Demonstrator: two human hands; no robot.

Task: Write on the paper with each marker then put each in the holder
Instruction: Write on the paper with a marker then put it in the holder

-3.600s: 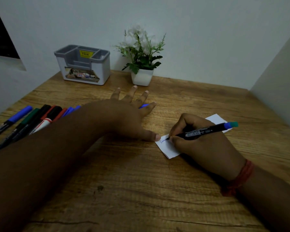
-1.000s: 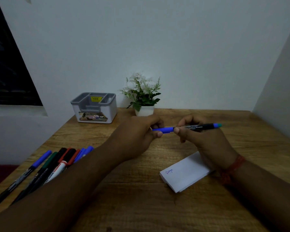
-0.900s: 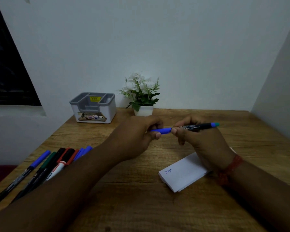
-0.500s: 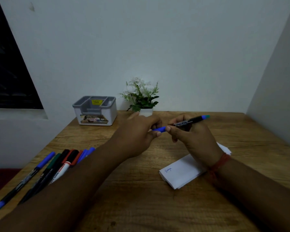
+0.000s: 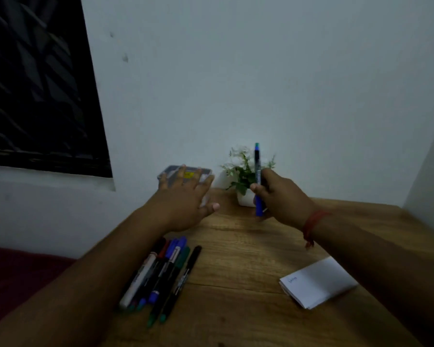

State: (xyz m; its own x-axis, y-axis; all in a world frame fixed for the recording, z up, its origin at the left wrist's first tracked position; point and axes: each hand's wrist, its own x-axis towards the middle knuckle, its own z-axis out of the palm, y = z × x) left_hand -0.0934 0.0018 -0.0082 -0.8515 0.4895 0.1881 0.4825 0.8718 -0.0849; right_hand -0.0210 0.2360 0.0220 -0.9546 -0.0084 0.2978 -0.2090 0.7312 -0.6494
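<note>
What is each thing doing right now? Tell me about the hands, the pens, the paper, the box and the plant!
Left hand: open, fingers spread in front of the holder.
Right hand: grips the blue marker.
Blue marker: capped, upright, in the air.
Holder: upright by the wall.
Other markers: capped, lying bunched together.
Paper: folded, flat, some writing.
Plant: upright in its pot.

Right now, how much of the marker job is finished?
Just started. The paper has one small blue word on it. The right hand holds the capped blue marker upright, while the left hand reaches to the holder, which shows no markers. The pile of markers on the table is still left.
</note>
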